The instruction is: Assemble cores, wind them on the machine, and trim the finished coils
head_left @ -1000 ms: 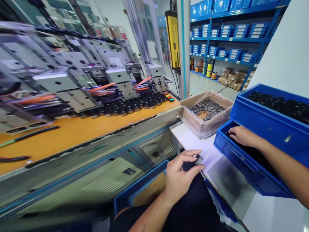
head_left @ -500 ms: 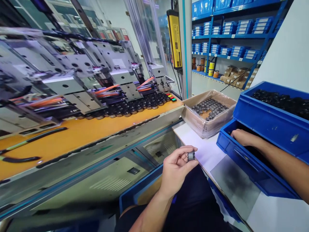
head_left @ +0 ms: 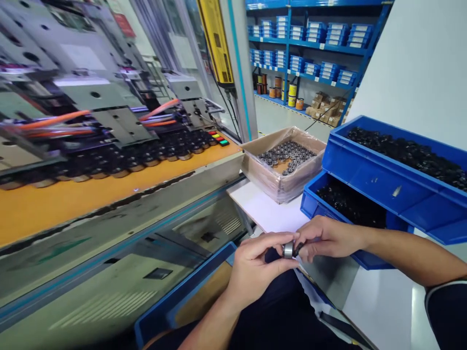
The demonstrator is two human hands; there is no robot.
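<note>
My left hand point(head_left: 260, 257) pinches a small metal ring-shaped core point(head_left: 288, 250) between thumb and fingers, in front of my body. Close against it, my right hand point(head_left: 321, 238) grips a small black part point(head_left: 298, 248), bringing it to the core's right side. Fingers cover most of the black part, and I cannot tell whether it is seated on the core. Behind my right hand, the lower blue bin point(head_left: 310, 206) holds many small black parts point(head_left: 350, 201). A cardboard box point(head_left: 262, 177) lined with plastic contains many metal cores point(head_left: 292, 154).
An upper blue bin point(head_left: 365, 158) full of black parts overlaps the lower one. On the left, a machine point(head_left: 116, 121) stands over an orange bench top point(head_left: 91, 199) with rows of black-topped pieces. Coloured buttons point(head_left: 219, 138) sit at its corner. Blue shelves point(head_left: 288, 53) stand behind.
My right hand has come out of the lower blue bin with a black part and met my left hand at the metal core. The view has swung to the right.
</note>
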